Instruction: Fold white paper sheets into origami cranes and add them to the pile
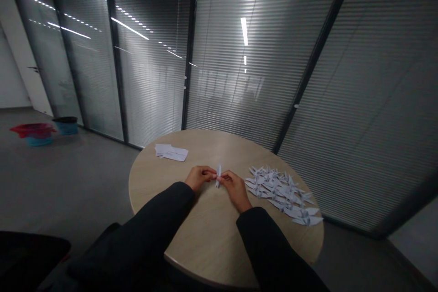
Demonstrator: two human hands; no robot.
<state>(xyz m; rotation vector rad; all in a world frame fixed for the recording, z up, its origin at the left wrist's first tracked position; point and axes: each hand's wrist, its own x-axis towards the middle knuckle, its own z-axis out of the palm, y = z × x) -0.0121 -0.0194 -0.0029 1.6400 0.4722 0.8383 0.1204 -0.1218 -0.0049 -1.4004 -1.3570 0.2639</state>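
A small folded piece of white paper [218, 176] stands upright between my two hands over the round wooden table [212, 232]. My left hand [200, 177] pinches it from the left and my right hand [235, 185] pinches it from the right, fingers closed on its edges. Both arms wear dark sleeves. To the right of my right hand lies a spread of several finished folded paper figures [282, 194]. A small stack of flat white paper sheets [171, 152] lies at the table's far left.
Glass walls with closed blinds [239, 54] stand right behind the table. Grey floor spreads to the left, with a red and blue basin [34, 133] and a dark bin [65, 124] by the wall. A dark chair edge [27, 255] shows at bottom left.
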